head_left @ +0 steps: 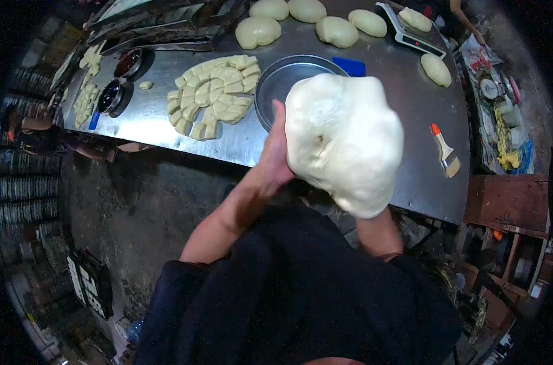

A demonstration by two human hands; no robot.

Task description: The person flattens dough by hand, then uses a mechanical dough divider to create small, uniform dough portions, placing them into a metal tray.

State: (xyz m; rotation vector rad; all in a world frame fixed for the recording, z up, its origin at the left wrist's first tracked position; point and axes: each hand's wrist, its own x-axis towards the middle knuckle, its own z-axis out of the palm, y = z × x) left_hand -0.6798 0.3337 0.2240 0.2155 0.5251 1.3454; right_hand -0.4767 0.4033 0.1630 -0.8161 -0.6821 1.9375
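A large, soft, pale piece of dough (346,143) is held up over the front edge of the metal table. My left hand (276,149) grips its left side, with the thumb pointing up along it. My right forearm (377,234) runs up beneath the dough's lower right. The right hand itself is hidden behind the dough, bearing it from that side. Behind the dough lies a round metal pan (273,82), partly covered from view. To the left of the pan, several cut dough pieces (212,91) lie close together in a rounded patch.
Several dough balls (258,32) sit at the table's far side. A scale (410,33) carries another dough piece. A brush (445,151) lies on the right, a blue scraper (349,66) behind the pan. Two dark-filled bowls (110,96) stand left. Another person's arm (465,21) shows top right.
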